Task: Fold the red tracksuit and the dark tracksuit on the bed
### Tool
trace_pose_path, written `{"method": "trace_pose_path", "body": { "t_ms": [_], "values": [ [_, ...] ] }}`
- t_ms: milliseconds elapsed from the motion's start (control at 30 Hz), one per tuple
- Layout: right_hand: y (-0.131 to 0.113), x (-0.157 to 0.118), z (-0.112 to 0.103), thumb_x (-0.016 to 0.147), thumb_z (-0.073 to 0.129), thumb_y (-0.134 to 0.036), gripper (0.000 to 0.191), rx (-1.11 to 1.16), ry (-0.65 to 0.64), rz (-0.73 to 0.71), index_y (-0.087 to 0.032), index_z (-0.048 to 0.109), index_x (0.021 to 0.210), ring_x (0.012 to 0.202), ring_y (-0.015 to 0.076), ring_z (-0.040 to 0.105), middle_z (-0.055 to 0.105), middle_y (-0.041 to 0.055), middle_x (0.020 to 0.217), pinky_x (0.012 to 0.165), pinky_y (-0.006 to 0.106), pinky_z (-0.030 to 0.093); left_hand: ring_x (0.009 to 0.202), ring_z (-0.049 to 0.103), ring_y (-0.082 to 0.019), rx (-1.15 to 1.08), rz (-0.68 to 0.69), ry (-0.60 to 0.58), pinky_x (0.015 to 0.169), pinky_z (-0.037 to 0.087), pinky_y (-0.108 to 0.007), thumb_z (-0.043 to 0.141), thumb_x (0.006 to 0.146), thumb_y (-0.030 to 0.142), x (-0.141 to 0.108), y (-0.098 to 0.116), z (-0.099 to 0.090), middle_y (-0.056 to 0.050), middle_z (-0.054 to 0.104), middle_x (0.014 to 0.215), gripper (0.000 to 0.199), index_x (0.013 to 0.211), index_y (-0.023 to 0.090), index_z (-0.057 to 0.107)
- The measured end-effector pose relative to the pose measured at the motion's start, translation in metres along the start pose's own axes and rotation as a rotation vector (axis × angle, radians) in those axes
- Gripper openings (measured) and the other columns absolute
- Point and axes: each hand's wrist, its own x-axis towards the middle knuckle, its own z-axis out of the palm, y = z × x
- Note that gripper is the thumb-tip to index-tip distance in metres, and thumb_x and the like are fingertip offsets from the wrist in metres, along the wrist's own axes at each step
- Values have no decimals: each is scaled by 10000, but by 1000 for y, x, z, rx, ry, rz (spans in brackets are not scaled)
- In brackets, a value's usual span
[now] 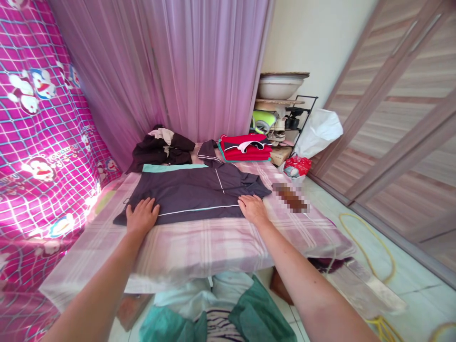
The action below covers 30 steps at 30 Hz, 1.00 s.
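A dark jacket [185,192] with white piping and a strip of mint-green along its far edge lies spread on the table covered in checked cloth [199,242]. My left hand [142,213] rests flat on the jacket's near left part, fingers spread. On its near right part, close to a sleeve, lies my right hand [252,208], its fingers stretched out. Neither hand grips the fabric. The jacket's collar [208,151] points toward the back of the table.
Behind the jacket sit a heap of dark clothes [162,147] and a folded red stack [245,148]. A blurred-out brown item [291,197] lies at the right. Beyond stand a shoe rack [302,118], a white bag [320,130] and a wardrobe [395,104]. Purple curtains [206,61] hang behind.
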Motion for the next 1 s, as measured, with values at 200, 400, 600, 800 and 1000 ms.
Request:
{"method": "trace_pose_path", "body": {
  "t_ms": [200,400,600,800,1000],
  "values": [
    [1,0,-1,992,404,-295,361,3,0,-10,-215,701,1180,1195,203,608,692,75,1263,1112,389,316,1398,415,-308,-13,-1,25,1169,177,-624,299,953,428,1,-2,4,-99,488,1508,543,1404,243,538],
    [1,0,0,991,394,-288,367,12,3,-12,-222,702,1180,1180,198,613,697,70,1254,1117,385,307,1414,396,-300,-19,-23,-5,1179,155,-614,295,955,433,2,0,1,-101,471,1519,554,1412,226,529],
    [0,0,-2,991,402,-286,360,13,-8,-12,-215,701,1178,1191,204,608,690,76,1266,1118,389,303,1412,398,-316,-29,-15,-3,1177,156,-626,300,952,425,1,2,-2,-109,474,1515,554,1411,220,534],
    [-2,-1,-5,987,407,-282,359,25,-14,-7,-213,703,1179,1184,206,613,692,80,1261,1116,393,307,1413,395,-319,-31,-16,-4,1181,149,-620,298,955,434,0,1,-2,-112,466,1521,560,1412,213,533],
    [-2,0,-4,981,423,-279,346,25,-2,-1,-216,707,1168,1176,199,617,700,70,1248,1116,390,310,1427,375,-308,-11,-6,-26,1189,139,-613,272,961,447,2,-1,-1,-111,439,1540,583,1432,196,505]
  ]
}}
